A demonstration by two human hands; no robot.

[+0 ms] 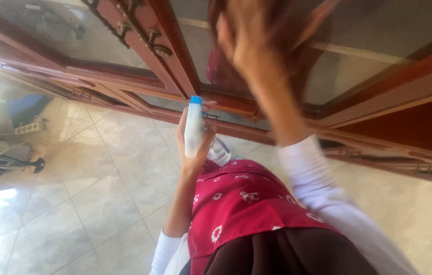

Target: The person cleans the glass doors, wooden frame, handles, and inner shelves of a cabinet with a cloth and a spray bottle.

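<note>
Gripping: left hand [191, 145] clamped around a white spray bottle [193, 127] with a blue cap.
Right hand [249, 38]: blurred against the glass door [358, 30]; grip unclear.

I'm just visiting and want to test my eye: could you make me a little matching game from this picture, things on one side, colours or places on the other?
Things:
1. bottle
2. bottle cap
3. right hand
4. power strip

Descriptions:
A. blue
B. on the tiled floor
C. white, held in the left hand
D. raised against the cabinet glass

Pairs: 1-C, 2-A, 3-D, 4-B
</note>
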